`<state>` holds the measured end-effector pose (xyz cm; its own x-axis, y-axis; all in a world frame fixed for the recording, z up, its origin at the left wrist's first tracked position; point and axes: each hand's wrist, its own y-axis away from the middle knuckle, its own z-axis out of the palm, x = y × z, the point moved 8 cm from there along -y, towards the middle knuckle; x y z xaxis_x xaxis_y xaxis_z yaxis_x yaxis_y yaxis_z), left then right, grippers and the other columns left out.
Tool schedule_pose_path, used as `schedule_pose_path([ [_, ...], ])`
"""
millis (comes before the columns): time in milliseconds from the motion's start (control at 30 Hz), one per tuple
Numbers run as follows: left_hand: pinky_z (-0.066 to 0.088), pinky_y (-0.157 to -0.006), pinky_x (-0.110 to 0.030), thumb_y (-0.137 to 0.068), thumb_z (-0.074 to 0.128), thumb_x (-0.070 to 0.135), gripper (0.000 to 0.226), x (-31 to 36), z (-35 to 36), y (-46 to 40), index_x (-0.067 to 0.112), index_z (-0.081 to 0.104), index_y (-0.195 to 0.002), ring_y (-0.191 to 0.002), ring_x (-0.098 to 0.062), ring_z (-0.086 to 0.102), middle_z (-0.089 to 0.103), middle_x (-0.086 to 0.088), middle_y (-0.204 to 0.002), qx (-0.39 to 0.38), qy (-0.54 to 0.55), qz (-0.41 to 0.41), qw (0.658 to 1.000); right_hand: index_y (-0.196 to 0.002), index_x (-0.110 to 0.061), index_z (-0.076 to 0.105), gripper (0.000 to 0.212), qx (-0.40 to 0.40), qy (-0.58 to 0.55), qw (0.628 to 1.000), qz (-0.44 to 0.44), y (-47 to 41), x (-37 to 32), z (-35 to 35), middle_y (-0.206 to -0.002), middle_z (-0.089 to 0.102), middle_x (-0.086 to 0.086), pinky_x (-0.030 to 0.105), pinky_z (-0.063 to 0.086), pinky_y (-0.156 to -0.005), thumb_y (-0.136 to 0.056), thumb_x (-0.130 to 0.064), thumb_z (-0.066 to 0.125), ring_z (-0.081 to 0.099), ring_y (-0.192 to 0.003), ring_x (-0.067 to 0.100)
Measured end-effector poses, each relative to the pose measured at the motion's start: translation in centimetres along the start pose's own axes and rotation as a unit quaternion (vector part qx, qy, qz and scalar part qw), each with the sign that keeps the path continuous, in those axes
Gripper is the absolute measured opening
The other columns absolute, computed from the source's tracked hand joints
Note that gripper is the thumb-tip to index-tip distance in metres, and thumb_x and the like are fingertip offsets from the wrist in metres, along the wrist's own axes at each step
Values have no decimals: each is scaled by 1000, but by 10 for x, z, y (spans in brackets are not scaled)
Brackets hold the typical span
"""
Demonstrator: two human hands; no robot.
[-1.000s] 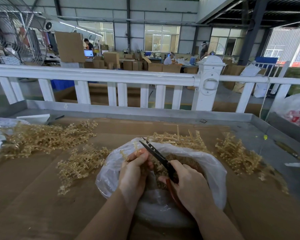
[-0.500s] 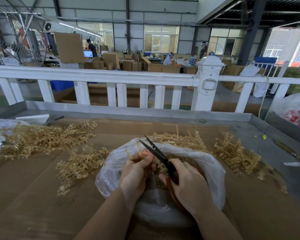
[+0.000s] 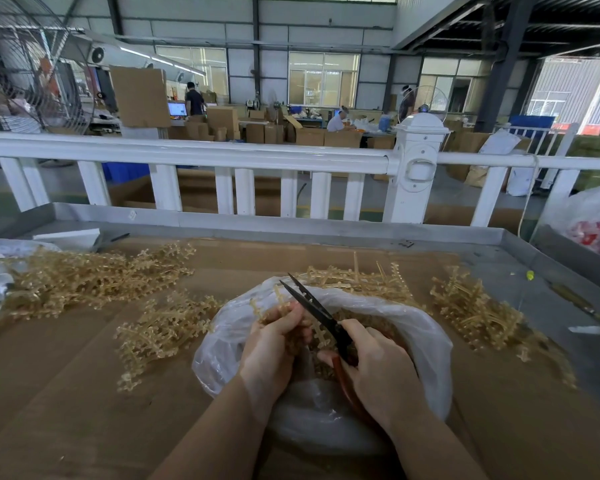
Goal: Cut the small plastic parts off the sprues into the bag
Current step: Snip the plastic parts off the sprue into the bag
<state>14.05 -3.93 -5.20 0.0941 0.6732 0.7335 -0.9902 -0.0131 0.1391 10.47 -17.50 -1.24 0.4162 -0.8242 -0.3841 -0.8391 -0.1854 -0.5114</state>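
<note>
A clear plastic bag [image 3: 426, 344] lies open on the cardboard-covered table, with small tan parts inside. Over its mouth my left hand [image 3: 274, 344] grips a tan plastic sprue [image 3: 279, 306], whose branches stick up above my fingers. My right hand [image 3: 378, 368] holds black scissors [image 3: 312, 306] with red handles. The blades are slightly apart and point up-left, right beside the sprue. The part of the sprue inside my left fist is hidden.
Piles of tan sprues lie at the left [image 3: 84, 275], in the middle [image 3: 160, 334], behind the bag [image 3: 357, 278] and at the right [image 3: 475, 310]. A metal table rim [image 3: 291, 225] and a white railing [image 3: 222, 155] stand beyond. Another filled bag [image 3: 593, 223] sits far right.
The hands stay over the bag with little motion. The left hand and sprue shifted slightly, and the scissor blades stay slightly apart beside the sprue.
</note>
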Motion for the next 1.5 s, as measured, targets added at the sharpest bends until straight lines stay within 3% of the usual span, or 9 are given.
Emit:
schedule_pose_path([
  [367,52,-48,-21,-86,59,-3,5,-2,-1,3,1,59,-83,-55,-16,68,69,-9,-64,13,-32,2,999,-116,-30,57,43,8,3,1000,10,2,7,1,-95,62,-12,16,40,-74,-81,-55,60,58,-92,8],
  [533,56,-55,-27,-84,62,1,6,-3,-4,2,-1,61,-90,-69,-23,72,73,-14,-76,22,-50,-1,998,-118,-31,56,45,-2,0,1000,7,2,9,4,-98,61,-13,15,39,-75,-81,-58,56,57,-95,8],
  [633,53,-50,-24,-85,61,-2,2,-2,-3,3,-1,61,-86,-60,-20,70,71,-12,-68,29,-40,4,999,-115,-34,55,43,-11,-7,1000,9,2,10,4,-96,60,-15,11,35,-72,-81,-59,56,56,-93,6],
  [767,51,-47,-23,-84,61,-1,33,-2,-6,4,-8,54,-116,-55,-17,67,69,-10,-66,44,-14,10,999,-113,-38,54,42,-21,-14,1000,15,1,10,6,-92,55,-20,5,30,-65,-79,-62,55,51,-86,-2],
  [867,53,-51,-26,-84,65,4,44,-2,-9,3,-7,51,-125,-63,-21,70,71,-15,-78,63,-15,8,998,-112,-41,54,39,-26,-27,999,23,0,12,6,-88,51,-24,4,31,-66,-78,-60,59,46,-83,-5],
  [1067,54,-52,-28,-86,63,3,40,-2,-11,4,-7,51,-122,-63,-21,69,69,-15,-76,84,-37,10,996,-120,-37,52,40,-35,-20,999,22,0,13,10,-103,61,-17,13,38,-82,-84,-52,60,54,-100,2],
  [1267,54,-85,-47,-87,61,1,24,-1,-11,5,-7,58,-109,-94,-38,65,64,-32,-107,102,-75,12,992,-119,-35,52,38,-26,-18,999,7,1,8,6,-101,61,-15,19,44,-83,-87,-54,54,55,-97,4],
  [1400,55,-68,-38,-83,68,6,31,-4,-16,3,0,58,-112,-87,-33,70,71,-22,-95,122,-77,5,990,-119,-33,54,39,-35,-12,999,8,-1,7,6,-101,63,-13,16,43,-79,-87,-54,56,58,-95,5],
  [1500,57,-71,-40,-79,75,11,41,-5,-18,1,1,58,-114,-87,-33,71,71,-22,-96,131,-82,3,988,-122,-31,54,41,-39,-10,999,10,-2,8,6,-103,64,-10,19,47,-81,-87,-51,58,60,-96,9],
])
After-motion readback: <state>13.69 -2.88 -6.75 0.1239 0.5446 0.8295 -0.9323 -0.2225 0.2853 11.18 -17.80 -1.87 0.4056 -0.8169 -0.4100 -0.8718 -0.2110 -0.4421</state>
